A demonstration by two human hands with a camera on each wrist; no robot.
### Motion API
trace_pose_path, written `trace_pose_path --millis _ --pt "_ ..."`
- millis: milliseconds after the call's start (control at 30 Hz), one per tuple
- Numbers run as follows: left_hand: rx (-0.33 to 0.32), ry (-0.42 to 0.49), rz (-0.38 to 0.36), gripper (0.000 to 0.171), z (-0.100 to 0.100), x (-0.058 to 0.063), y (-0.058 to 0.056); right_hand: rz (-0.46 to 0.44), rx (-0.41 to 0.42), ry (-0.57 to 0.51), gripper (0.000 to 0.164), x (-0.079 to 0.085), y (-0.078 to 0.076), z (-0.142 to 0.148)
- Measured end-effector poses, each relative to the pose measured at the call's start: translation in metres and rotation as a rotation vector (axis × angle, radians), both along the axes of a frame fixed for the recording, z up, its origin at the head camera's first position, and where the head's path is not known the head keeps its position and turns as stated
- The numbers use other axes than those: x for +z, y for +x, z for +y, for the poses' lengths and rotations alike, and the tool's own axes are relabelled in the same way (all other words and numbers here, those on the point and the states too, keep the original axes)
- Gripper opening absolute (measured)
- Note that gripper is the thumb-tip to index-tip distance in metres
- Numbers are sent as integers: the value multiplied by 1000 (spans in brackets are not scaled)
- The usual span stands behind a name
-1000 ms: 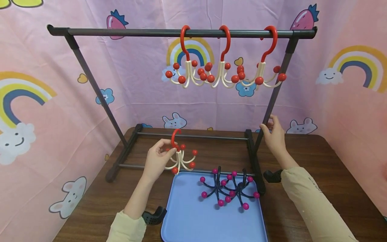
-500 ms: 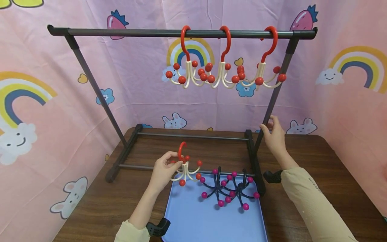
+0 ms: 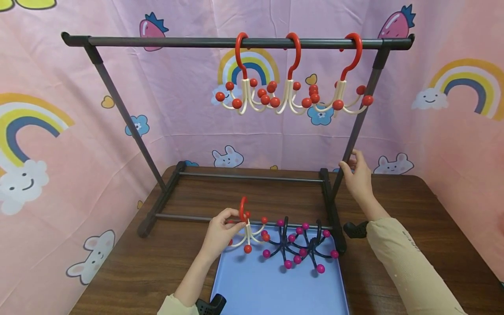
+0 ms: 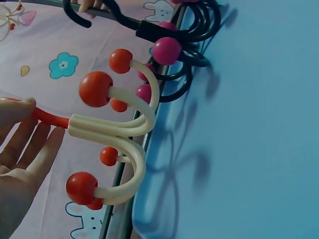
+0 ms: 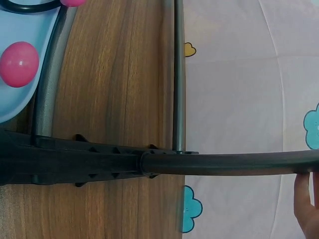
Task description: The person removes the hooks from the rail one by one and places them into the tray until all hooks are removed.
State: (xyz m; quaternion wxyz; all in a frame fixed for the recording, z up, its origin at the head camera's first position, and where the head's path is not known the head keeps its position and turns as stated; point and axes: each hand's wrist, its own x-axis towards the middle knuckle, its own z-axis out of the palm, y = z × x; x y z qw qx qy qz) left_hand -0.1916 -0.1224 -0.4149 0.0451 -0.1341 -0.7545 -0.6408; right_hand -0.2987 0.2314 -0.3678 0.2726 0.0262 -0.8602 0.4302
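My left hand (image 3: 220, 232) pinches the red hook of a cream claw-shaped hanger (image 3: 248, 230) with red ball tips. The hanger is upright over the back left corner of a blue tray (image 3: 275, 293); in the left wrist view, its curved arms (image 4: 142, 117) spread above the tray. Two black hangers with magenta balls, a left one (image 3: 283, 246) and a right one (image 3: 312, 247), stand at the tray's back right. My right hand (image 3: 359, 181) holds the right post (image 3: 356, 127) of a dark garment rack, thumb in front; the fingers behind are partly hidden.
Three matching red-and-cream hangers, a left one (image 3: 245, 94), a middle one (image 3: 289, 94) and a right one (image 3: 339, 94), hang from the rack's top rail (image 3: 165, 42). The rack's base bars cross the wooden table (image 3: 252, 197) behind the tray. Patterned cloth (image 3: 185, 109) surrounds the table.
My left hand has moved right and down with the cream hanger, bringing it over the tray close to the black hangers. My right hand stays on the post.
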Motion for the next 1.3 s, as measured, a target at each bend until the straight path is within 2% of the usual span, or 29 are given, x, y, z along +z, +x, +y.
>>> trace_pose_path --millis 200,433,633,800,933,1067,1167,1300 --pt "-32 -19 33 14 5 -5 5 13 7 -4 34 0 1 0" --pt "-53 -43 -1 15 9 -13 9 12 13 -10 34 1 1 0" --pt "-64 -84 1 12 11 -18 12 4 11 -9 34 1 1 -1" --pt "-69 -93 6 13 11 -20 13 1 10 -10 34 1 1 -1" --pt "-108 -128 -10 15 10 -18 12 -4 8 -8 34 0 2 -1" --pt "-169 -167 -81 27 5 -12 11 -15 3 -9 34 0 2 -1" --pt "-210 -157 -133 45 -1 -6 8 -16 6 -8 34 0 2 -1" --pt "-254 -151 -125 61 -9 4 -3 -12 5 -3 34 -1 1 -1"
